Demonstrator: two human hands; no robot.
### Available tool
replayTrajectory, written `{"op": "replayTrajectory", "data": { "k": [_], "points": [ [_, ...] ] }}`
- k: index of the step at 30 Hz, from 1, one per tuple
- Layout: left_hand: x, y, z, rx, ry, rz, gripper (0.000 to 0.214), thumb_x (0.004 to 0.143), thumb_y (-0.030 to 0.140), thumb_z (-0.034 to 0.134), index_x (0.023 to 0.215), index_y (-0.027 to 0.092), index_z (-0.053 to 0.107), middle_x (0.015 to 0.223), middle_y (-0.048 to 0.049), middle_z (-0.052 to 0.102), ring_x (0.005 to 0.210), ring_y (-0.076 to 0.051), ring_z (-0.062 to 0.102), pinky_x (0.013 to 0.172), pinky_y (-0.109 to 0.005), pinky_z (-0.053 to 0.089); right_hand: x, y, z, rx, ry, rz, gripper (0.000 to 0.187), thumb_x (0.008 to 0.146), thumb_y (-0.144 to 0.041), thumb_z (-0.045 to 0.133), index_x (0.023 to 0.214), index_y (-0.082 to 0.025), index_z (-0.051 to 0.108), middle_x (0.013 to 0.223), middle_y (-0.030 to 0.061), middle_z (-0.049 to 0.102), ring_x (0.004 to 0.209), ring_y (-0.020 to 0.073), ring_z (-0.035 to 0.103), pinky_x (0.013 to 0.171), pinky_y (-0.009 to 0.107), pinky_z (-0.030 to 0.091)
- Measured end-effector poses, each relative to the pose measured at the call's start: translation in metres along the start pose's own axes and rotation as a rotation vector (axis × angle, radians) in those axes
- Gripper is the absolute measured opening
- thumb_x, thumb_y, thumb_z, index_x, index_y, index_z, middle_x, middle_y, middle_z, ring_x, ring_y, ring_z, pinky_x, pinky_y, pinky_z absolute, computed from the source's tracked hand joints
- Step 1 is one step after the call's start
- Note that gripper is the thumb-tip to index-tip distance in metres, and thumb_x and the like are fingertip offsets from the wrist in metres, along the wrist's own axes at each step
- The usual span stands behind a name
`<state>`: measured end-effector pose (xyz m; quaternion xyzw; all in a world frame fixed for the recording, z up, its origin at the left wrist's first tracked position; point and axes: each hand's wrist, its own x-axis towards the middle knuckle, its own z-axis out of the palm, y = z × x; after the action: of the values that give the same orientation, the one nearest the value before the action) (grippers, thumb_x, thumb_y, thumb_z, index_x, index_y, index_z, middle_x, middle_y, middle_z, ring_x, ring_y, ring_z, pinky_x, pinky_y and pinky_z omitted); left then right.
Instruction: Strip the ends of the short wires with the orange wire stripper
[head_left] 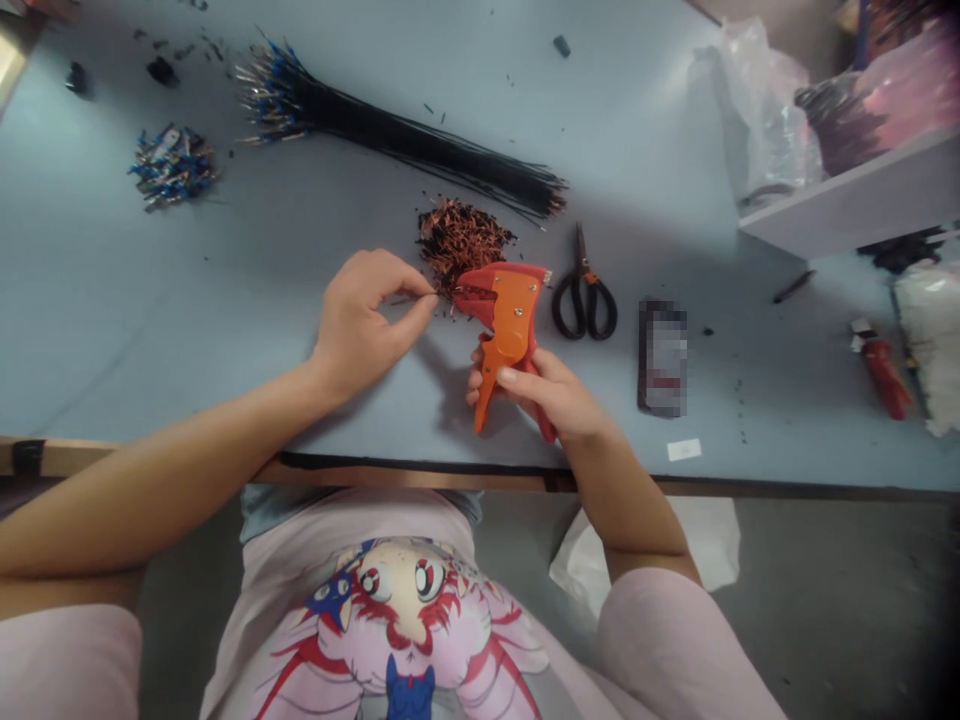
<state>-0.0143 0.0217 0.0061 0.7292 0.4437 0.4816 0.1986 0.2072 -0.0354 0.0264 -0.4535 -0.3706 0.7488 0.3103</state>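
Note:
Between thumb and forefinger my left hand (371, 315) pinches a thin dark wire (409, 297), its end close to the jaws of the tool. My right hand (551, 395) is wrapped round the handles of an orange and red wire stripper (510, 310), whose jaws point left. Just behind the jaws lies a heap of copper and black wire scraps (461, 235). Farther back, a long bundle of black wires (420, 140) stretches across the table, with blue-sleeved metal terminals at its left end and bare copper at the right.
Black-handled scissors (583, 295) and a dark phone-like device (662, 357) lie right of the stripper. A pile of blue terminals (172, 167) is at the left. Plastic bags stand on a white shelf (847, 200) at the right. A red-handled tool (885, 375) lies near the right edge.

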Motion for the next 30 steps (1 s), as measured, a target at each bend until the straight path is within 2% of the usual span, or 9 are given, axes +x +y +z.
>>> {"op": "replayTrajectory", "data": {
  "k": [6,12,22,26,30],
  "points": [
    [-0.0008,0.0010,0.0009,0.008,-0.012,0.006,0.008,0.082,0.017,0.065,0.074,0.019,0.063,0.073,0.0005,0.066,0.070,-0.014,0.055,0.068,-0.032,0.044,-0.0011,0.0020,0.0020,-0.019,-0.009,-0.018,0.042,0.081,-0.043,0.074,0.111,-0.017,0.059,0.095,0.0072,0.068,0.082,0.0208,0.069,0.070,0.037,0.061],
    [-0.0026,-0.0009,0.0015,0.025,0.010,0.098,0.011,0.082,0.018,0.066,0.073,0.022,0.061,0.071,0.0027,0.065,0.069,-0.014,0.057,0.067,-0.032,0.044,-0.0005,0.0022,0.0038,-0.048,-0.028,-0.044,0.042,0.082,-0.046,0.072,0.109,-0.017,0.058,0.090,0.0057,0.067,0.078,0.0202,0.068,0.064,0.035,0.061],
    [-0.0019,-0.0010,0.0019,0.015,0.027,0.172,0.009,0.083,0.019,0.065,0.075,0.020,0.062,0.073,0.0026,0.066,0.071,-0.014,0.058,0.069,-0.032,0.044,-0.0013,0.0030,0.0046,-0.154,-0.064,-0.104,0.024,0.089,-0.041,0.066,0.094,-0.019,0.059,0.074,0.0012,0.062,0.063,0.0156,0.063,0.059,0.031,0.057],
    [-0.0011,0.0003,0.0015,0.013,0.034,0.170,0.006,0.084,0.019,0.066,0.078,0.021,0.064,0.075,0.0016,0.067,0.073,-0.015,0.059,0.069,-0.032,0.044,-0.0021,0.0029,0.0040,-0.158,-0.068,-0.092,0.026,0.089,-0.042,0.065,0.089,-0.018,0.058,0.069,0.0006,0.061,0.058,0.0153,0.062,0.050,0.028,0.054],
    [-0.0012,0.0024,0.0001,0.002,0.035,0.168,0.004,0.086,0.022,0.066,0.082,0.021,0.065,0.075,0.0018,0.067,0.072,-0.015,0.060,0.071,-0.033,0.045,-0.0031,0.0026,0.0055,-0.170,-0.045,-0.123,0.027,0.089,-0.041,0.065,0.082,-0.017,0.057,0.063,-0.0008,0.060,0.053,0.0133,0.059,0.051,0.027,0.053]
  ]
}}
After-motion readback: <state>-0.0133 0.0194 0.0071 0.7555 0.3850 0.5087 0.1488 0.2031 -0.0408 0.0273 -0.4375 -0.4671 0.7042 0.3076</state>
